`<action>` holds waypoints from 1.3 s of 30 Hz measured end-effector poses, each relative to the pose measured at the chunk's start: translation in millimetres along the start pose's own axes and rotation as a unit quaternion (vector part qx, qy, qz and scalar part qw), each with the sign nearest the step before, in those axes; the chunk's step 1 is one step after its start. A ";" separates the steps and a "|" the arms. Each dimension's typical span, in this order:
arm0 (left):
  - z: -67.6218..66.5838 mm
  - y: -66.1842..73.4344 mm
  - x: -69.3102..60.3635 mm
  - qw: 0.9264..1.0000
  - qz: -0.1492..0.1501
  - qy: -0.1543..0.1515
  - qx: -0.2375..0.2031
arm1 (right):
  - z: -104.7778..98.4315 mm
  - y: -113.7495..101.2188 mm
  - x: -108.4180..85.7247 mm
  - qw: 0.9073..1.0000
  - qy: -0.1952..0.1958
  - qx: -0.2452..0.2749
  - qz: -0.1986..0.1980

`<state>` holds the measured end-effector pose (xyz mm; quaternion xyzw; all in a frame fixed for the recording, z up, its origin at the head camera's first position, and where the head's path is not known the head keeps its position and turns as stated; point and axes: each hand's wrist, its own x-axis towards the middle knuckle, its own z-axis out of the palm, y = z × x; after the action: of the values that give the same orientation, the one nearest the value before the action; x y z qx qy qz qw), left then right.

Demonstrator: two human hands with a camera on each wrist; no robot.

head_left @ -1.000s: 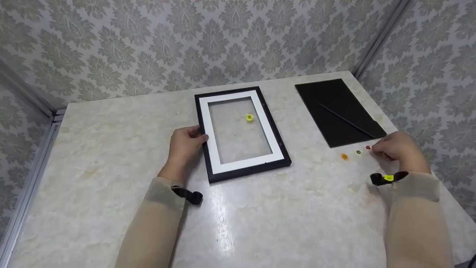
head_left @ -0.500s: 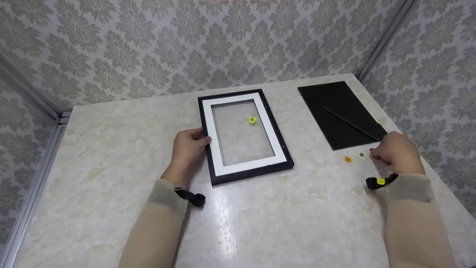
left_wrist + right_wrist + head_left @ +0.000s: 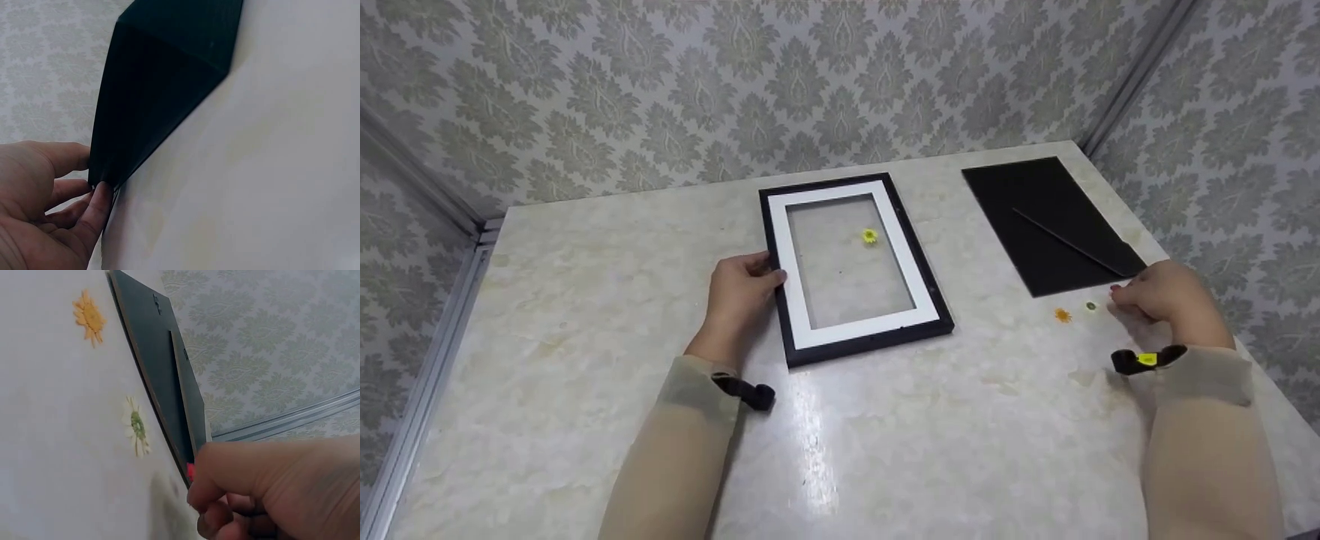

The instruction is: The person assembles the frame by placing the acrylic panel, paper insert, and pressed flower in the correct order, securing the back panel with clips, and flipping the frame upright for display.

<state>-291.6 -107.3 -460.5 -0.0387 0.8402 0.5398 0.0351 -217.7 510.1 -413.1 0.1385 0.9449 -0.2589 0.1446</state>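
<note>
My left hand (image 3: 739,292) holds the left side of a black picture frame (image 3: 870,344) with a white mat, thumb on its top edge. In the left wrist view the fingers (image 3: 95,211) meet the frame's dark side (image 3: 152,95). Inside the frame's window lies a yellow flower (image 3: 870,236). My right hand (image 3: 1166,292) pinches a small red flower (image 3: 190,471), mostly hidden by the fingertips. To its left, on the table, lie a white flower with a green centre (image 3: 136,426) and an orange flower (image 3: 89,317).
A black backing board (image 3: 1012,247) with a slanted stand leg (image 3: 1065,241) lies just beyond the right hand, near the table's right edge. The pale marbled table (image 3: 960,435) meets patterned walls (image 3: 825,82) at the back and right.
The right fingers have closed on the red flower and shifted it slightly off its spot beside the white flower. The left hand and the picture frame stay in place.
</note>
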 end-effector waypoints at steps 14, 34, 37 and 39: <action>-8.8 -3.3 -1.5 1.000 0.002 0.010 0.004 | 16.1 -75.1 19.5 0.987 0.018 0.149 -0.063; -1.1 0.5 -2.1 1.000 0.009 0.005 -0.013 | 69.8 -281.5 39.6 0.981 -0.025 0.149 -0.123; 0.4 0.7 -1.1 1.000 0.014 0.007 -0.009 | 87.6 -306.3 43.0 0.983 -0.026 0.127 -0.130; 1.7 1.2 -0.6 1.000 0.016 0.005 -0.009 | 100.6 -321.4 44.8 0.984 -0.026 0.115 -0.132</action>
<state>-291.1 -105.2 -460.1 -0.0280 0.8360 0.5476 0.0216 -346.8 199.3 -367.1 0.0218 0.9147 -0.3860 0.1174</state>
